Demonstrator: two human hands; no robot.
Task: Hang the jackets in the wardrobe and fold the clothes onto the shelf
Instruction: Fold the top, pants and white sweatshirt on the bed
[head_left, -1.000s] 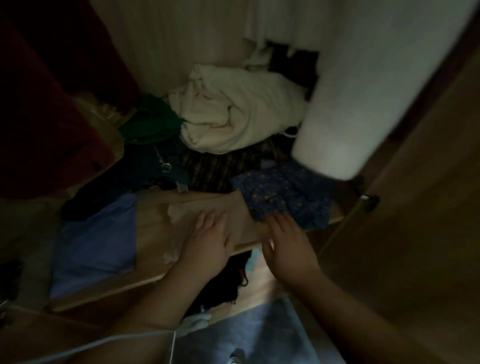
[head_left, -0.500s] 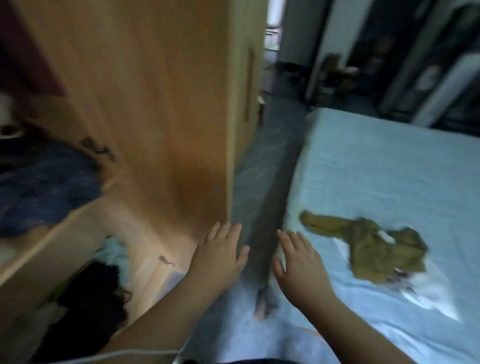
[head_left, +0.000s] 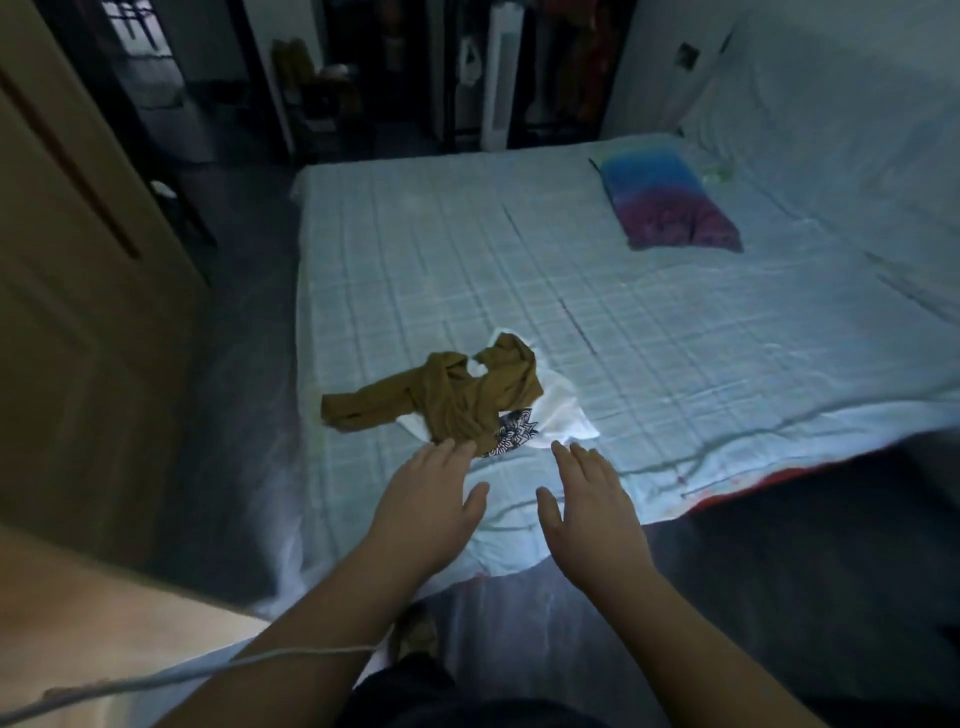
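An olive-brown garment lies crumpled on the bed, partly over a white garment with a black-and-white print. My left hand reaches forward with straight fingers, its tips just short of the brown garment's near edge. My right hand is stretched out beside it, fingers straight, tips near the white garment's corner. Both hands hold nothing. The wardrobe door stands at the left.
A blue-and-purple pillow lies at the bed's far right. A dark floor strip runs between wardrobe and bed. Dark shelving and a white tower unit stand at the far wall. A white cable crosses my left forearm.
My view swung from the wardrobe shelf with its clothes round to the bed. Both hands left the shelf and now reach toward the garments on the bed, still holding nothing.
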